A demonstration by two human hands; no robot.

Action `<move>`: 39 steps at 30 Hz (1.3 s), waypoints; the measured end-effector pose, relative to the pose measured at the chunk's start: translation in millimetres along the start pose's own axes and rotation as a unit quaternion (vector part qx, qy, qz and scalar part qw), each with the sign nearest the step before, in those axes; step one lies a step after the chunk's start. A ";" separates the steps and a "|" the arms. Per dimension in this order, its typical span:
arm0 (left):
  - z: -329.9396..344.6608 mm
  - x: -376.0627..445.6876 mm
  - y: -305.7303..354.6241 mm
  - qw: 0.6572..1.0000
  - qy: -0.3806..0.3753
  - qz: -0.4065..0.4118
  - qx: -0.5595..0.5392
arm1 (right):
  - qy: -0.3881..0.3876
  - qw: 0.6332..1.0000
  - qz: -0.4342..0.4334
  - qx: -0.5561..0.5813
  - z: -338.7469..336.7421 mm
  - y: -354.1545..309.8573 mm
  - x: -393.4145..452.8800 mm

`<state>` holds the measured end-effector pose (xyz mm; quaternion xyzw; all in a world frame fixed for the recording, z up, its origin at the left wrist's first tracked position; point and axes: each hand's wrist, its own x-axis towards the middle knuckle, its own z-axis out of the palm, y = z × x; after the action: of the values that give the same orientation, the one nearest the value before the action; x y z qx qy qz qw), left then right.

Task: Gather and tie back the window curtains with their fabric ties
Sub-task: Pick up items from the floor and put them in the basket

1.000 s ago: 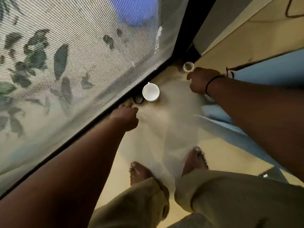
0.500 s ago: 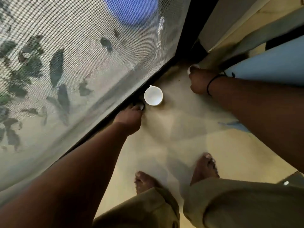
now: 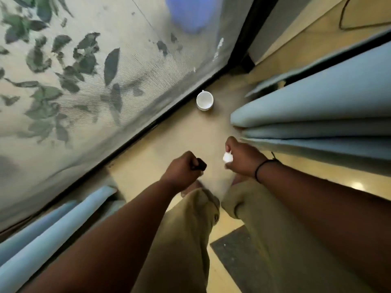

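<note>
Pale blue curtain folds hang at the right, and another blue curtain hangs at the lower left beside the mesh window screen. My left hand is curled around a small dark object above the floor. My right hand grips a small white object just left of the right curtain's edge. What these two objects are I cannot tell. No fabric tie is plainly visible.
A white cup stands on the beige floor by the black window frame. A dark mat lies at the lower right. A black cable loops at the top right. My legs fill the lower middle.
Both hands have lifted from the floor near the cup, the left now holding a dark object and the right a white one. The blue curtains have come into view.
</note>
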<state>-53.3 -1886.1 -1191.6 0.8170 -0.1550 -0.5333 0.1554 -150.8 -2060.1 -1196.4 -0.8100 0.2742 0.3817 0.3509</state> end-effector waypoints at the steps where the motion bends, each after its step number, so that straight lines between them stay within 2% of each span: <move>1: 0.3 -21.3 3.0 1.000 -0.006 -0.004 -0.019 | -0.003 1.000 -0.005 0.004 0.4 -7.6 -18.7; 4: -16.5 -95.2 22.6 0.999 -0.013 0.009 -0.041 | 0.000 0.999 -0.032 -0.014 -16.6 -33.6 -83.5; 10: -69.5 -222.8 73.3 0.997 -0.015 0.073 -0.007 | 0.020 0.993 -0.076 -0.083 -67.3 -73.1 -212.1; 15: -96.5 -283.7 112.9 0.986 0.007 0.137 0.095 | 0.076 0.984 -0.106 -0.118 -90.4 -89.5 -293.3; 21: -81.2 -319.6 147.4 0.968 0.001 0.170 0.187 | 0.081 0.969 -0.141 -0.185 -79.5 -65.2 -363.3; 28: 7.5 -362.8 184.8 0.938 -0.025 0.206 0.279 | 0.183 0.972 -0.105 -0.105 -51.4 17.8 -446.9; 31: 66.3 -390.2 209.9 0.938 -0.018 0.224 0.263 | 0.222 0.972 -0.076 -0.006 -33.7 65.3 -507.6; 35: 146.9 -435.6 258.6 0.944 -0.031 0.243 0.223 | 0.313 0.944 -0.024 0.105 -2.1 130.4 -599.9; 39: 204.2 -463.6 314.5 0.916 -0.058 0.289 0.271 | 0.366 0.918 0.041 0.147 7.3 183.0 -667.5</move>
<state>-446.2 -1994.2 -756.4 0.7152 -0.5316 -0.4489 0.0664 -656.8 -2047.2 -724.3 -0.8206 0.4692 0.0281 0.3251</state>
